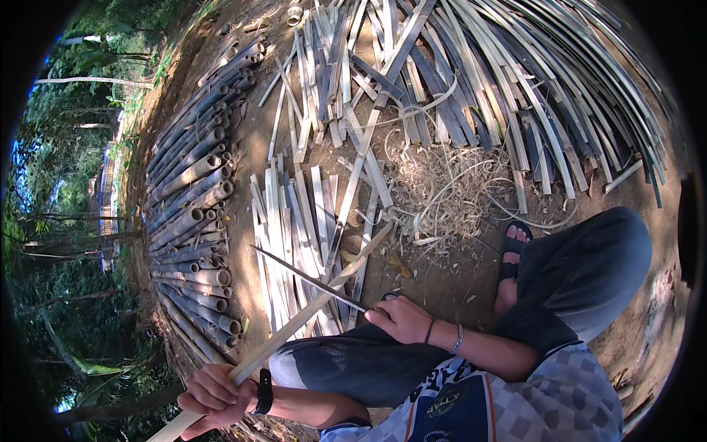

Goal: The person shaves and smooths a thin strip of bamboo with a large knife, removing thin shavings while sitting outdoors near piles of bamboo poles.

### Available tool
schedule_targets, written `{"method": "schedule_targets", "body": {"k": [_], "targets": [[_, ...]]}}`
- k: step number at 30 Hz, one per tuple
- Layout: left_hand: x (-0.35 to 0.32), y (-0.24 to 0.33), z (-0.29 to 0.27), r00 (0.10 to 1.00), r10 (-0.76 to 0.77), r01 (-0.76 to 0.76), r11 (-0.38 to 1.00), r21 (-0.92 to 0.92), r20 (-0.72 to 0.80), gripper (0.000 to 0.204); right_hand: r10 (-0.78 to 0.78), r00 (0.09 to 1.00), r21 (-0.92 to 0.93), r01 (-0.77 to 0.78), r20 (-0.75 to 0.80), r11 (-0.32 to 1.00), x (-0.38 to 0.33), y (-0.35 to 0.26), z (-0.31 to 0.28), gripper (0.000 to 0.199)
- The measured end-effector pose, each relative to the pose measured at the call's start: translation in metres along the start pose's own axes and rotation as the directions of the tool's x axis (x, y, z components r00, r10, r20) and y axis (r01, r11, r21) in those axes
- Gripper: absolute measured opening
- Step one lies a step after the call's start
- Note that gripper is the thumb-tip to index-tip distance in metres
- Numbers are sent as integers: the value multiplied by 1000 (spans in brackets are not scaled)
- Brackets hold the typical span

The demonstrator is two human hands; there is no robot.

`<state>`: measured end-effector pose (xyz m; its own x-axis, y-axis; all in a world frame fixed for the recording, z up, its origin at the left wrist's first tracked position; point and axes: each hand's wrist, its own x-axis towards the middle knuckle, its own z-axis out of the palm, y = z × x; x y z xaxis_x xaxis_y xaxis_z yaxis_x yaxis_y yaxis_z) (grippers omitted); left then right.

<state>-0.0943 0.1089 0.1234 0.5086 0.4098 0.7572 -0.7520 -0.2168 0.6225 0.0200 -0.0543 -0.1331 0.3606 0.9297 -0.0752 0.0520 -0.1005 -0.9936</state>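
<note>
My left hand [215, 398] is closed around a long pale bamboo strip [281, 336] at the lower left. The strip slants up and away to the right, its far end near the shavings. In my right hand [403, 321] is the handle of a knife [291, 269], mostly hidden by the fingers. Its long, narrow dark blade points to the upper left and crosses the strip in front of my legs. Whether the edge bites into the strip, I cannot tell. Several split bamboo strips [274, 221] lie on the ground just beyond the blade.
A heap of curly shavings [449, 195] covers the dirt ahead. Farther off, long split bamboo slats [508, 81] fan out to the right. Whole bamboo poles [195, 173] are stacked along the left. My bent leg [582, 265] and sandalled foot [514, 254] are at the right.
</note>
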Motion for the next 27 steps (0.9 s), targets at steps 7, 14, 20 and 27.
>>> {"method": "schedule_targets", "body": {"k": [7, 14, 20, 27], "targets": [[1, 3, -3, 998, 11, -9, 999, 32, -56, 59, 173, 985, 157, -172, 10, 973, -1, 12, 7, 55], [0, 2, -2, 1000, -1, 1, 1000, -3, -27, 58, 151, 989, 123, -148, -8, 981, 3, 2, -6, 55], [-5, 6, -5, 997, 20, -18, 999, 31, -68, 57, 233, 972, 243, -231, 21, 942, 5, 13, 7, 58], [-2, 3, -2, 999, -3, 3, 1000, 15, -36, 56, 191, 982, 174, -188, -2, 967, 5, 18, 1, 59]]}}
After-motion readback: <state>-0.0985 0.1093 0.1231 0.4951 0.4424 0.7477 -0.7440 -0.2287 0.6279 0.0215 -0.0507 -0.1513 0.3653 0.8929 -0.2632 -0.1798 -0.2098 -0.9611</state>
